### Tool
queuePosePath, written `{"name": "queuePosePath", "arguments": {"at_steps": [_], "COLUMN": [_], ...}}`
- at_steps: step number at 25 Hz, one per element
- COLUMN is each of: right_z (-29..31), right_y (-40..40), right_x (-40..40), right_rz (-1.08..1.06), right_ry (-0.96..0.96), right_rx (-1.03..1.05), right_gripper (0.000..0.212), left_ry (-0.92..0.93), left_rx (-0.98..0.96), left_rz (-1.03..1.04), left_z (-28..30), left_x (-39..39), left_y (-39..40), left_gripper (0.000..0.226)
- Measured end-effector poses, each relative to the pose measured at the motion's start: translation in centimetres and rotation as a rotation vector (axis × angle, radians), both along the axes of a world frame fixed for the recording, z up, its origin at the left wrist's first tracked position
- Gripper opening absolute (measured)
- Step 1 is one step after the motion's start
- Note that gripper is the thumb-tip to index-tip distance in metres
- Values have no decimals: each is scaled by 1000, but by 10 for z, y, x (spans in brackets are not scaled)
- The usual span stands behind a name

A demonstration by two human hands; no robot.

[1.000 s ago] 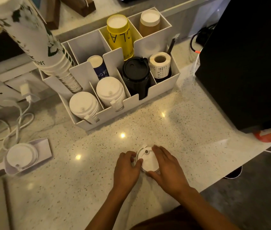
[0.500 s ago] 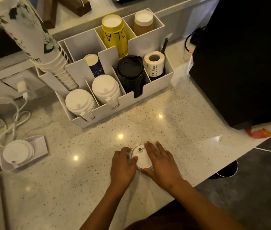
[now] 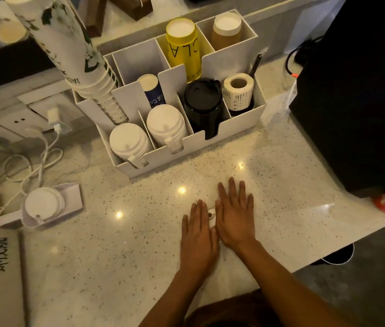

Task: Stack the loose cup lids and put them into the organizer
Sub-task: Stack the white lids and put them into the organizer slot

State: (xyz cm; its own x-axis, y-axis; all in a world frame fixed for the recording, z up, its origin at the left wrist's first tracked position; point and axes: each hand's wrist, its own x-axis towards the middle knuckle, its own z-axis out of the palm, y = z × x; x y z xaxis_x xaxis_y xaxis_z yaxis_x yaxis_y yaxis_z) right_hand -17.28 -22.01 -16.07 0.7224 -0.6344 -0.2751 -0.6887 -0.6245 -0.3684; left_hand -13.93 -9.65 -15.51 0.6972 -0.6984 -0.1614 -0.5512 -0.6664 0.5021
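Observation:
A small stack of white cup lids [image 3: 211, 214] lies on the speckled counter, almost wholly covered; only a sliver with a sip hole shows between my hands. My left hand [image 3: 198, 234] and my right hand [image 3: 235, 215] lie flat on top of it, fingers stretched out, side by side. The white organizer [image 3: 243, 123] stands beyond them. Its front compartments hold two stacks of white lids [image 3: 127, 140] [image 3: 165, 123] and a stack of black lids [image 3: 202, 97]. Another white lid stack [image 3: 43, 204] rests in a small white tray [image 3: 73, 197] at the left.
The organizer also holds a label roll [image 3: 237, 90], yellow cups [image 3: 183, 43], brown cups [image 3: 227, 29] and a leaning stack of paper cups [image 3: 73, 50]. A black machine [image 3: 363, 90] stands at the right. Charger cables [image 3: 43, 156] trail at the left. The counter edge runs just right of my arms.
My hands have gone from cupping the sides of the lid stack to lying flat on top of it, fingers extended. The lids are now nearly hidden.

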Motion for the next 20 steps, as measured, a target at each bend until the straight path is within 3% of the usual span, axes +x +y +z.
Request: {"name": "queuePosePath", "arguments": {"at_steps": [7,16,20], "right_z": [-12,-10,-3], "right_y": [2,2,0], "right_x": [3,4,10], "right_rz": [-43,-13,21], "right_ry": [4,8,113], "right_rx": [-50,-8,-12], "right_gripper": [59,61,57], "left_ry": [-87,-78,-78], "left_rx": [132,125,153], "left_rz": [-26,-38,-64], "left_z": [-16,-16,-10], "left_x": [-1,1,2], "left_y": [-1,1,-3], "left_gripper": [61,60,61]}}
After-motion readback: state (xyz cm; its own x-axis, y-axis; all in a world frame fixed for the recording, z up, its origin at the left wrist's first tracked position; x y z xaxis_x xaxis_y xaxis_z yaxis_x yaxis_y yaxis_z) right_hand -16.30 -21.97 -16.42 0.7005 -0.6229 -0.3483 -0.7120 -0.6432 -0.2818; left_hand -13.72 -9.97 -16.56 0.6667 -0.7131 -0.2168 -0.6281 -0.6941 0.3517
